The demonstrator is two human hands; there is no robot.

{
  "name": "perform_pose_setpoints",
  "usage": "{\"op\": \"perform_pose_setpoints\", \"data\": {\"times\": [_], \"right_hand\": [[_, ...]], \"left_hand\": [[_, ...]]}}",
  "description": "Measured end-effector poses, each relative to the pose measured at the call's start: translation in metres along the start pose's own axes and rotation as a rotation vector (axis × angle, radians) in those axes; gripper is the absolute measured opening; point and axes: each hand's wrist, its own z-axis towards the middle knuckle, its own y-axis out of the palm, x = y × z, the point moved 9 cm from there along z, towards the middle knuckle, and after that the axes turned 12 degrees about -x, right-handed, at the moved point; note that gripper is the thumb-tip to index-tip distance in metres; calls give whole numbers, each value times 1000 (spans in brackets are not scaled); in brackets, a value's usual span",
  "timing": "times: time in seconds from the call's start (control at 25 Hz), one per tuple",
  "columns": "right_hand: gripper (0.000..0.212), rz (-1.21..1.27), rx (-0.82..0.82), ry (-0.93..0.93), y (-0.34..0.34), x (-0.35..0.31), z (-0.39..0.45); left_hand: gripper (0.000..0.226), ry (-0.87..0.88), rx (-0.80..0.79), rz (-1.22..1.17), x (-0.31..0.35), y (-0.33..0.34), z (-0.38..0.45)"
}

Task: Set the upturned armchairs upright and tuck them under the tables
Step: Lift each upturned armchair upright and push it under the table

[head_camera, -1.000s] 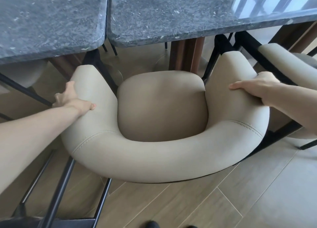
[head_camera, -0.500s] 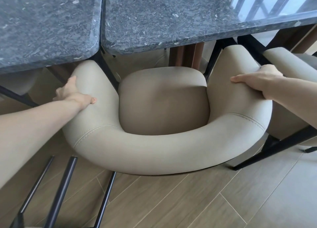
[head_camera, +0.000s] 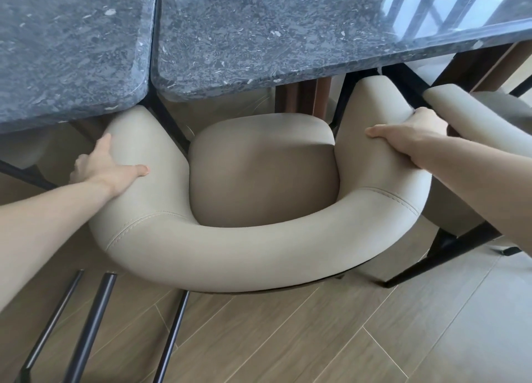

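A beige armchair (head_camera: 259, 256) with a curved padded back stands upright on the floor, facing two dark marble tables (head_camera: 259, 37). Its armrest tips reach under the table edges; the tan seat cushion (head_camera: 263, 172) lies mostly in front of them. My left hand (head_camera: 106, 165) grips the left armrest, thumb on top. My right hand (head_camera: 408, 135) grips the right armrest, fingers wrapped over its outer side.
A second beige armchair (head_camera: 475, 106) stands close on the right, its black leg (head_camera: 443, 256) slanting to the floor. Black metal legs (head_camera: 89, 322) of another chair cross the lower left. Brown table posts (head_camera: 302, 94) stand behind the seat. Wood-look floor planks lie below.
The armchair has slid forward toward the tables, so both armrest tips now sit beneath the table edges. Both hands kept their hold and moved with it.
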Motion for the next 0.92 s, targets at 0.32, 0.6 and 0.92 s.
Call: {"op": "perform_pose_setpoints", "data": {"times": [0.32, 0.6, 0.92], "right_hand": [[83, -635, 123, -125, 36, -23, -63], [63, -633, -283, -810, 126, -54, -224], [84, -1126, -261, -1142, 163, -52, -255]], "left_hand": [[75, 36, -29, 180, 2, 22, -59], [60, 666, -242, 336, 36, 59, -160], [93, 946, -111, 803, 75, 92, -213]]}}
